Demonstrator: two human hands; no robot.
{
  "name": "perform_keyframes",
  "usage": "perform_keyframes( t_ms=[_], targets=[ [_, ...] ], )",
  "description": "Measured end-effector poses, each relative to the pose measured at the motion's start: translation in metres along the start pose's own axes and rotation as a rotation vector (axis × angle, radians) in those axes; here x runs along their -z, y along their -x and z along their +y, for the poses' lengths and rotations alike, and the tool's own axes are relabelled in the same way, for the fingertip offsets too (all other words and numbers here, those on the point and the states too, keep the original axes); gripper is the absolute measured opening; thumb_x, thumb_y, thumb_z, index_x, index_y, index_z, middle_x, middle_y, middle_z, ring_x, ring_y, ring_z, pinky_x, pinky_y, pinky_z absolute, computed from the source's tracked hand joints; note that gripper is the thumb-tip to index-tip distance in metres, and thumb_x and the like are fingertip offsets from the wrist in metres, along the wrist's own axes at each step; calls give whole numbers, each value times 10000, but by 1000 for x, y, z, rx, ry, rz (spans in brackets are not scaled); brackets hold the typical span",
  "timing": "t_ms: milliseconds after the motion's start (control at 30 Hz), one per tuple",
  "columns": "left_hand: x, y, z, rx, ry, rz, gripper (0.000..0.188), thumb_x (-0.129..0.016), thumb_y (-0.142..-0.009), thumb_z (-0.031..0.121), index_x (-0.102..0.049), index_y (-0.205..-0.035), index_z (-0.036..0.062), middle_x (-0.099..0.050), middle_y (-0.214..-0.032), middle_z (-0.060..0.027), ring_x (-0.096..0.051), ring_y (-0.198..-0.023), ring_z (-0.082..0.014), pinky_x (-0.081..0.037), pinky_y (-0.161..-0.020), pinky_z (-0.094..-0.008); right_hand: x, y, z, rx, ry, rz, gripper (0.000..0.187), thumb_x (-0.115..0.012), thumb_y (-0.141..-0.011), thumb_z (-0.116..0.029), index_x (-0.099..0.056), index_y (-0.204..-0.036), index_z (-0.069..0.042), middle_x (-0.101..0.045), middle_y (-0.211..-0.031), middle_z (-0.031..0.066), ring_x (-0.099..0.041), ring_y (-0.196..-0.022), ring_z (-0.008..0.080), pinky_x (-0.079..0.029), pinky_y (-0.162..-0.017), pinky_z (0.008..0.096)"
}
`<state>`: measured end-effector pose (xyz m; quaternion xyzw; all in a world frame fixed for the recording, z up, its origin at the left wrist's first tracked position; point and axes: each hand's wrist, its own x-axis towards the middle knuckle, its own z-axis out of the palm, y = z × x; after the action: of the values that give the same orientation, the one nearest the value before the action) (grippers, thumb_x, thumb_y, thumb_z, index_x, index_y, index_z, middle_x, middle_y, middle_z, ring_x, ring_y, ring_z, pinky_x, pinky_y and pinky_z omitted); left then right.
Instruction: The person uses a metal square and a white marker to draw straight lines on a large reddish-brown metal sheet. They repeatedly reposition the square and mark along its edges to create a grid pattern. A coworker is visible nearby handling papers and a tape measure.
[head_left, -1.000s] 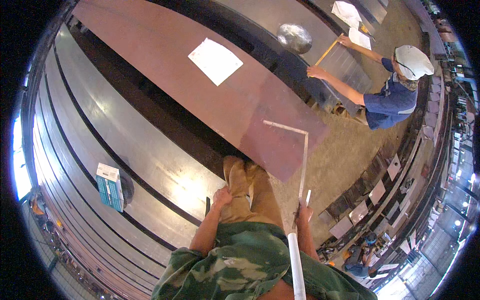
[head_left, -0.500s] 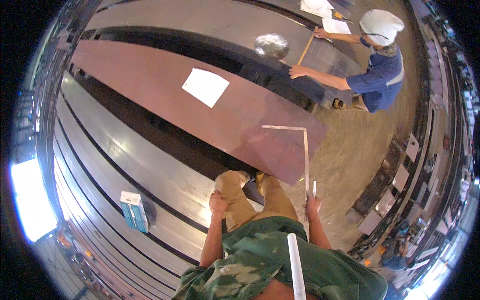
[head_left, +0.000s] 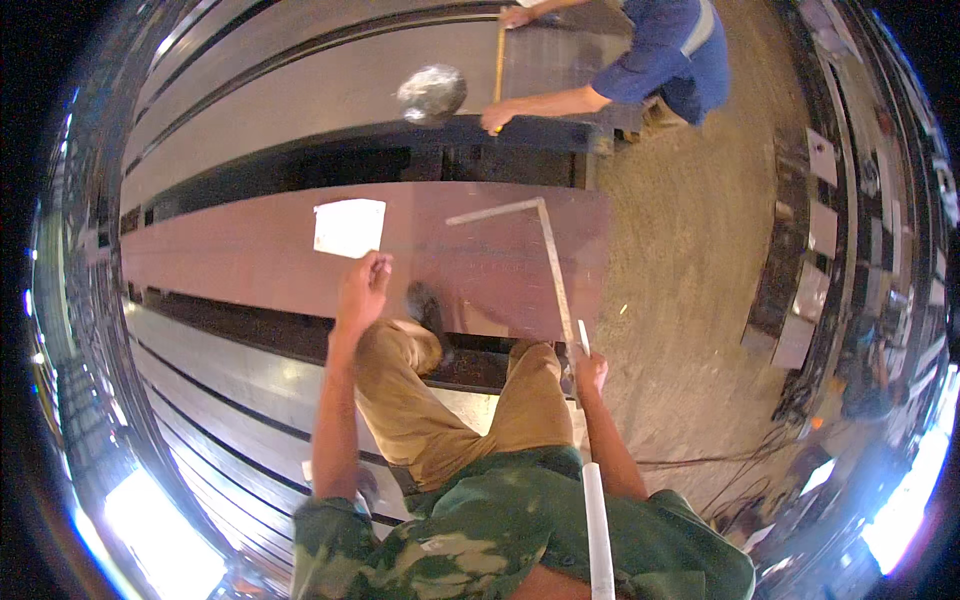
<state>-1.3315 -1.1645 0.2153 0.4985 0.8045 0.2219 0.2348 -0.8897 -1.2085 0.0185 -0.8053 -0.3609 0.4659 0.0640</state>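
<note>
A long brown board (head_left: 240,245) is lying crosswise in front of the person (head_left: 450,535). Near its right end, beside the near edge of the board, the right hand (head_left: 590,373) is gripping the lower end of an L-shaped ruler (head_left: 554,262), and a short white stick (head_left: 583,335) is standing up from this same hand. The ruler is reaching over the right part of the board, its shorter arm pointing to the left. The left hand (head_left: 367,285) is hovering over the board with the fingers bending, just beside a white paper (head_left: 349,226), which is lying on the board; one cannot tell whether these fingers are touching the paper or pinching something small. A dark shoe (head_left: 425,305) is showing over the near edge of the board. Beyond the far edge of the board, a co-worker (head_left: 665,60) in blue is holding a yellow measuring stick (head_left: 499,65), and a shiny round thing (head_left: 432,93) is resting to its left. Right of the board, the floor (head_left: 680,230) is stretching away.
</note>
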Motion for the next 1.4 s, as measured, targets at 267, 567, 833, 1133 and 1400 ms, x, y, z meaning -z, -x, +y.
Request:
perform_keyframes(
  t_ms=[267,567,833,1133,1400],
  targets=[
    [-146,-219,-32,-371,-206,-397,134,-600,-913,147,-629,-999,49,-675,-919,-167,-666,-849,-310,-513,-751,-388,-93,-108,16,-14,-216,-32,352,-697,-847,-374,-714,-804,-25,-545,-549,32,-536,-489,125,-439,-452,351],
    [-352,-337,-97,-729,-425,-468,413,-615,-917,286,-536,-1248,52,-588,-1169,-204,-581,-1092,-361,-461,-928,-439,-169,-132,50,-75,-339,136,408,-721,-842,-382,-674,-709,1,-493,-517,1,-494,-472,92,-405,-421,312],
    [-385,-365,-147,-706,-211,-710,180,-668,-864,215,-700,-958,65,-701,-872,-135,-680,-849,-301,-505,-741,-402,-226,-106,62,-31,-55,778,265,-640,-846,-250,-677,-804,9,-628,-712,239,-641,-651,355,-467,-616,412],
    [-413,-392,-184,-590,-175,-460,166,-675,-850,209,-694,-904,53,-706,-838,-135,-684,-771,-266,-507,-690,-378,-261,-67,104,-222,-537,892,335,-649,-917,-286,-661,-854,42,-426,-602,-58,-362,-580,77,-329,-506,307],
    [-404,-400,-178,-622,-122,-711,220,-739,-828,230,-699,-914,32,-672,-743,-58,-606,-692,-139,-470,-637,-323,-270,-83,141,-87,-351,1018,329,-631,-934,-286,-677,-875,34,-434,-593,-69,-378,-570,47,-314,-494,278]
  ],
)
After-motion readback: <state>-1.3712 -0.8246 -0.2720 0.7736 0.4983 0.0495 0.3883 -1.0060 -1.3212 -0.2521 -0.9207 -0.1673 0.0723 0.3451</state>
